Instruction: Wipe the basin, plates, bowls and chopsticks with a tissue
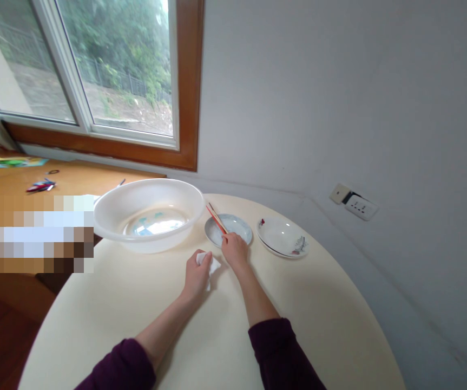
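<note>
My left hand [196, 276] is closed on a crumpled white tissue [208, 262], just above the table in front of the basin. A few chopsticks [217, 219], red and wood-coloured, are held in my right hand [235, 249], which is closed around their near ends. They lie over a pale blue-grey plate [237, 223], and the hand covers part of its near rim. To the right of that plate sit white dishes [280, 236] with a floral pattern, seemingly stacked. A large translucent plastic basin [152, 244] stands to the left, with a blue pattern showing at its bottom.
The round cream table [136, 303] stands close to the wall. A wooden desk [83, 173] at the left bears pens [41, 186] and coloured paper [14, 161]. A window [123, 70] is behind it, and a wall socket [361, 206] is at the right.
</note>
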Tool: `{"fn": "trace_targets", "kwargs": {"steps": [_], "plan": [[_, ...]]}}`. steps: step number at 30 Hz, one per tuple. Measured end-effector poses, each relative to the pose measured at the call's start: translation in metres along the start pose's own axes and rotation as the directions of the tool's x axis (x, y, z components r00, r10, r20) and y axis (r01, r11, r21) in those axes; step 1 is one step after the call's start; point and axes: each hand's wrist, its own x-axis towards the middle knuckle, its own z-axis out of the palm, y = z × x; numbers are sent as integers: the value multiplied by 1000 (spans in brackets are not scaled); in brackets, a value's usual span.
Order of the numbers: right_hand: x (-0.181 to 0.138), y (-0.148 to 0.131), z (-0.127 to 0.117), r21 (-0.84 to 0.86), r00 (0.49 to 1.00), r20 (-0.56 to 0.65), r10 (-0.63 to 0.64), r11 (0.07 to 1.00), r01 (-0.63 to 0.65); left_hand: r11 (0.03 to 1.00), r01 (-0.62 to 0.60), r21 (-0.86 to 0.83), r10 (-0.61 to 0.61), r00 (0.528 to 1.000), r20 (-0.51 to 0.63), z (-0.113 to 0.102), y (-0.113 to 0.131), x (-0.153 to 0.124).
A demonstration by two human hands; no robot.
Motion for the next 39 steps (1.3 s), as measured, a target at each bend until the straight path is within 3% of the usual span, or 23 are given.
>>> {"fn": "trace_targets", "kwargs": {"steps": [12,17,22,28,31,34,39], "plan": [[-2,3,4,74,997,-59,-39,996,43,1000,0,3,0,1000,8,0,-3,2],[-3,10,8,142,984,-172,-37,988,62,1000,0,13,-1,1000,22,1,-2,1],[-6,19,12,304,939,-345,-9,945,121,999,-18,39,15,997,79,1,-2,0],[-20,27,4,350,846,-532,-39,899,262,998,-49,29,48,999,25,1,-1,1],[-32,28,-4,339,829,-552,-87,886,318,997,-73,19,71,994,81,1,4,-1],[-51,26,-13,333,830,-544,-122,877,348,998,-60,-38,66,975,211,0,7,0],[-94,20,-23,398,864,-444,-239,811,429,964,97,-249,28,891,453,-4,5,0]]}}
